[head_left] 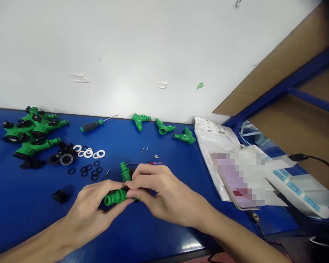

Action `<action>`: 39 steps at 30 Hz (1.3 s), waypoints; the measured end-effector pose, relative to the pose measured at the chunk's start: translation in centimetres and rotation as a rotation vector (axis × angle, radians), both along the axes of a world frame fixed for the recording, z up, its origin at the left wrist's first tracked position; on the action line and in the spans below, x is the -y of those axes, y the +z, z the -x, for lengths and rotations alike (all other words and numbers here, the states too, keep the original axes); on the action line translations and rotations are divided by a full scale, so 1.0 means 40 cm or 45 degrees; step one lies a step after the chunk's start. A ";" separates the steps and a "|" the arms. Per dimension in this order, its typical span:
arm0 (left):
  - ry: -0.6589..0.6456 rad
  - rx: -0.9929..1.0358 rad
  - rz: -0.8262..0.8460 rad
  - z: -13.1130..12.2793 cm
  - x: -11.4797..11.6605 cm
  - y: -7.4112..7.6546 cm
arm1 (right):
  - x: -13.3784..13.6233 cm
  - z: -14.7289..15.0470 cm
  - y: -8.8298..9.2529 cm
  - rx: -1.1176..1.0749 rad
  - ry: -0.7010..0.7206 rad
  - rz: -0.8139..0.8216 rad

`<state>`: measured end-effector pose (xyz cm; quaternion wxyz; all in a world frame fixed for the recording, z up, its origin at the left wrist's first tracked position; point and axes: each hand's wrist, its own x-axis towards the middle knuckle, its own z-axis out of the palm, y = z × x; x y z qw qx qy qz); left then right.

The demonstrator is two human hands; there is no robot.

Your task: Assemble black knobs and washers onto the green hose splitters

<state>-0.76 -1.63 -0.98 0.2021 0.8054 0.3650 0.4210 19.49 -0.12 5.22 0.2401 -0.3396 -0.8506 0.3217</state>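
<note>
Showing between hands [91,204] [164,191]: half-hidden green fitting [125,174]

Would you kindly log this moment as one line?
left hand: holding green fitting | right hand: fingertips at same fitting | nearby: black rings, white washers, green-handled screwdriver

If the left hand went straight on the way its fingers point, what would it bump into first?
The left hand would probably meet the right hand, which is close ahead at the green connector; exact depth is hard to judge.
</note>
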 end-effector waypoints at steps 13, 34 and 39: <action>-0.160 0.408 0.568 0.003 -0.028 0.014 | -0.009 -0.022 -0.018 -0.296 0.004 -0.068; -0.106 0.360 0.219 0.001 -0.013 0.014 | 0.008 -0.002 -0.015 -0.333 -0.231 0.455; -0.122 0.345 0.111 0.000 -0.010 0.013 | 0.011 -0.002 -0.009 -0.279 -0.261 0.550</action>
